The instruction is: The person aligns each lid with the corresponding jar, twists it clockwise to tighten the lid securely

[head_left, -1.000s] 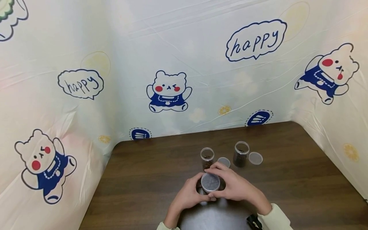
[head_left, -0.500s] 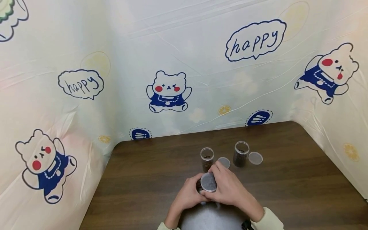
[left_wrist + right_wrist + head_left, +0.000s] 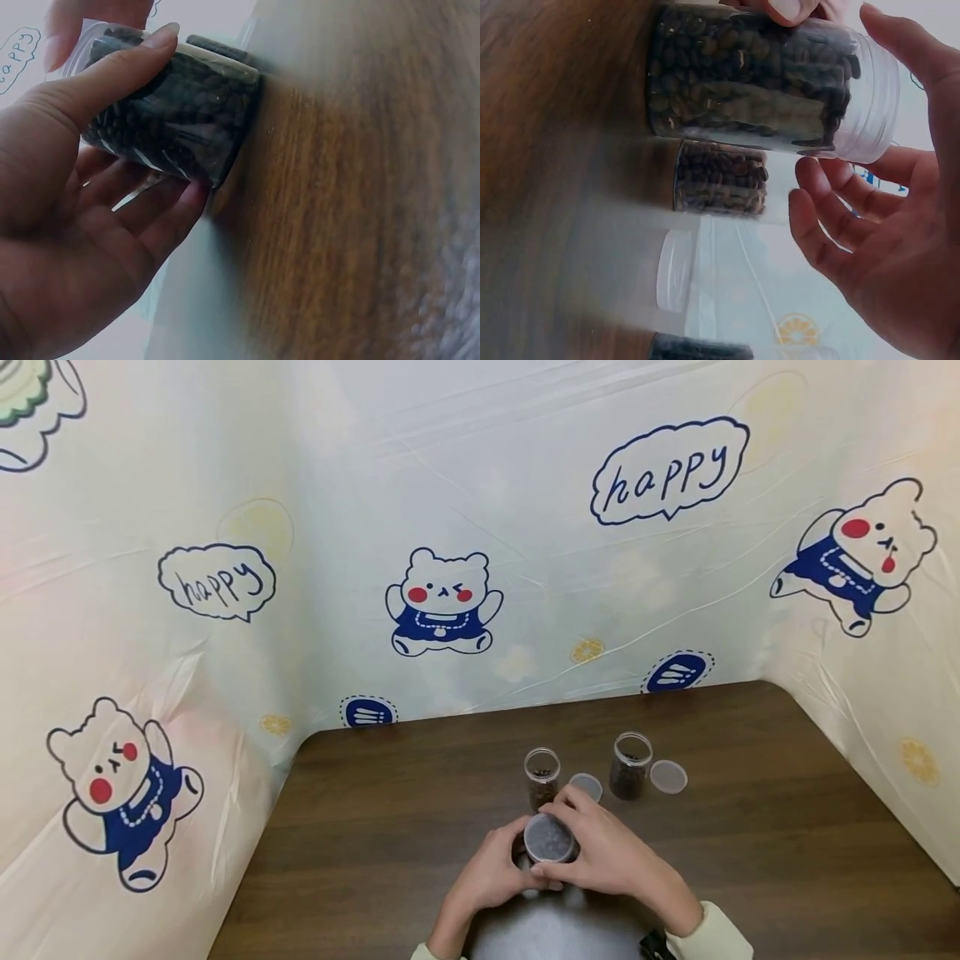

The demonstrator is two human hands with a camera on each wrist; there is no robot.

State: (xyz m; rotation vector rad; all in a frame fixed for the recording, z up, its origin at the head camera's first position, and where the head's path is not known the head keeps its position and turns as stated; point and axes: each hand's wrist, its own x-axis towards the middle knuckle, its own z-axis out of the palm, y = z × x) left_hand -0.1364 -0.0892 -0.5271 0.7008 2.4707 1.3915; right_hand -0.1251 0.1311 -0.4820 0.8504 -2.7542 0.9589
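Observation:
A clear jar of dark coffee beans [image 3: 742, 79] stands between my hands near the table's front. Its translucent lid [image 3: 548, 837] sits on the top. My left hand [image 3: 491, 868] grips the jar's body, thumb on one side and fingers on the other, as the left wrist view shows. My right hand [image 3: 611, 856] holds the lid's rim between thumb and fingers. Just behind is a second jar with brown beans [image 3: 724, 180], uncapped in the head view. Farther right, another open jar [image 3: 630, 768] has dark contents.
One loose lid [image 3: 585, 788] lies between the two back jars, partly behind my right hand. Another loose lid [image 3: 668, 777] lies right of the right-hand jar. A printed curtain [image 3: 450, 485] encloses the back and sides of the wooden table [image 3: 360, 827].
My right hand turned inward around the lid half a second ago, then swung back out to the right. My left hand keeps its grip on the jar. The back jars and loose lids stay put.

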